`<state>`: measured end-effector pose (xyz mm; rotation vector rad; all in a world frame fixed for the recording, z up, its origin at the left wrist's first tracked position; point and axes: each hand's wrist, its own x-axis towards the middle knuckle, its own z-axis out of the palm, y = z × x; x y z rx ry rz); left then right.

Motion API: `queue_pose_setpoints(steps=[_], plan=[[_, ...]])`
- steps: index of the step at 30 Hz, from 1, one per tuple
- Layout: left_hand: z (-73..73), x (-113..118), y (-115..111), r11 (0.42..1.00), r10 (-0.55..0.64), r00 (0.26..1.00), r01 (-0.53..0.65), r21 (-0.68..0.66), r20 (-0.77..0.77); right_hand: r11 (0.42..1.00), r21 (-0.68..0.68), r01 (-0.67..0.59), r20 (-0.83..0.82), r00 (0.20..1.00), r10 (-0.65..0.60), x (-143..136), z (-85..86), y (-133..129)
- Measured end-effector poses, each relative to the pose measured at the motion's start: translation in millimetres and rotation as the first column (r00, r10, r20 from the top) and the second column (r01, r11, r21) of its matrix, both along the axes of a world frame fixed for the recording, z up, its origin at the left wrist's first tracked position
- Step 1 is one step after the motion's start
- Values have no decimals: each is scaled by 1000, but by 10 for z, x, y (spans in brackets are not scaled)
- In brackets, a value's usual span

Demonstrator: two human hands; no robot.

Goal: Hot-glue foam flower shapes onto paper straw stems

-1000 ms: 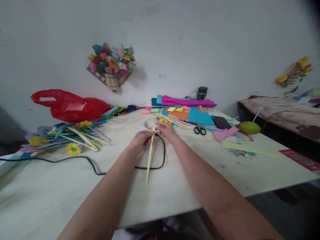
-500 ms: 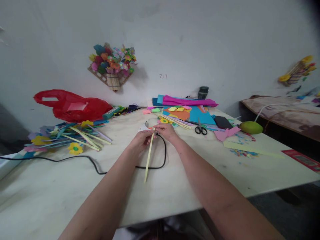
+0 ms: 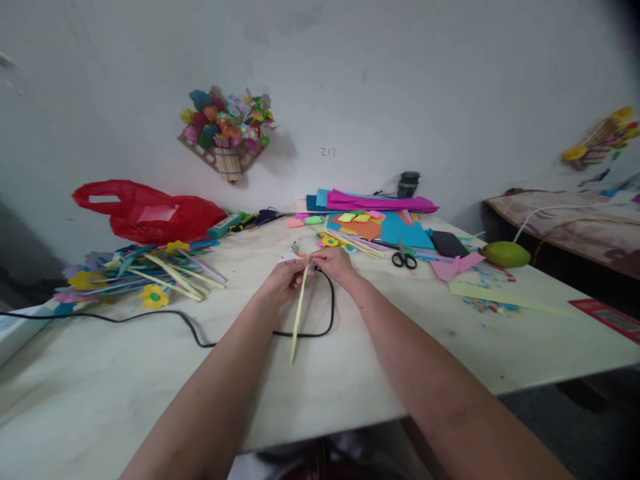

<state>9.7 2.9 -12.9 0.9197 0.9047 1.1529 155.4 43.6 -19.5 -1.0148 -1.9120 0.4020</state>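
Note:
Over the middle of the table, my left hand (image 3: 286, 279) and my right hand (image 3: 334, 262) meet at the upper end of a pale yellow paper strip (image 3: 299, 317). Both hands are closed, fingertips pinching that end. The strip's lower end slants down toward me. Just beyond my fingers, a white tool with a metal tip, seemingly a glue gun (image 3: 289, 256), is largely hidden by my hands. A black cord (image 3: 332, 303) loops from there under my left forearm and off to the left.
Paper flowers and stems (image 3: 165, 277) lie left, before a red plastic bag (image 3: 150, 213). Scissors (image 3: 404, 259), coloured paper (image 3: 405, 230), a dark phone (image 3: 449, 244) and a green fruit (image 3: 506, 254) are at right. Paper scraps (image 3: 493, 306) lie near a yellow sheet (image 3: 500, 297).
The view has shifted very slightly, so the scene sits a little further right. My hands keep their pinch on the paper strip, with hardly any movement.

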Motion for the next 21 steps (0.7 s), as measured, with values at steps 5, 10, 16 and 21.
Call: queue_pose_setpoints(steps=[5, 10, 16, 21], plan=[[21, 10, -19, 1000, 6, 1000, -6, 2, -22, 999, -29, 29, -10, 1000, -29, -39, -13, 0], [15, 27, -13, 1000, -5, 1000, 5, 27, -13, 998, -49, 36, -40, 998, -38, -66, -36, 40], [-3, 35, -1, 1000, 2, 1000, -2, 31, -8, 992, -126, 9, -92, 996, -21, -89, -39, 36], [2, 41, -12, 997, 31, 999, -28, 73, -39, 985, -163, 63, -81, 994, -77, -117, -57, 47]])
